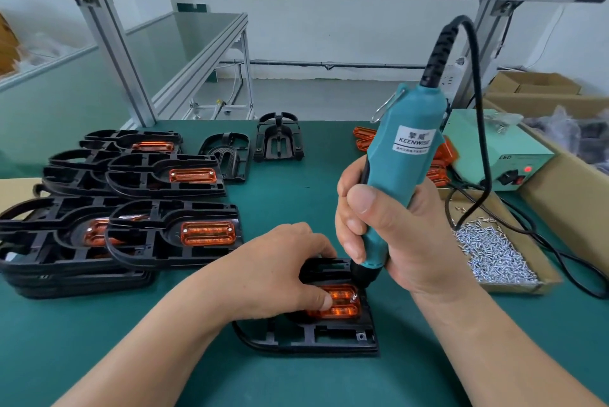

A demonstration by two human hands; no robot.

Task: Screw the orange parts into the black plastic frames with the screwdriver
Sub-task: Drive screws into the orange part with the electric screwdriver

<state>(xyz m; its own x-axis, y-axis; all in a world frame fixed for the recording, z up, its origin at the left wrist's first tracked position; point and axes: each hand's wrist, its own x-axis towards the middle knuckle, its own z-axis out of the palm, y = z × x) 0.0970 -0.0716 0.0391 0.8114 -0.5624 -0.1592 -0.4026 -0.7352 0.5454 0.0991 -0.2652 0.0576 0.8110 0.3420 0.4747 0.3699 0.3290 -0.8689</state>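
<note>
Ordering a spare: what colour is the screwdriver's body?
Teal screwdriver, seen in the head view.

Small factory assembly bench, green work mat [66, 324] under aluminium framing [122, 57], stacks of identical black frames [82, 242] with orange parts [207, 233] fitted, corded electric screwdriver [405, 156] (its power box [494, 149] lit red), loose screws [494, 255] heaped in a cardboard tray [517, 287], cartons [534, 84] behind.

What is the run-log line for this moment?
step: screwing | right hand: grips screwdriver, tip at right end of orange part | left hand: holds black frame, thumb on orange part | finished frames: stacked left
</note>
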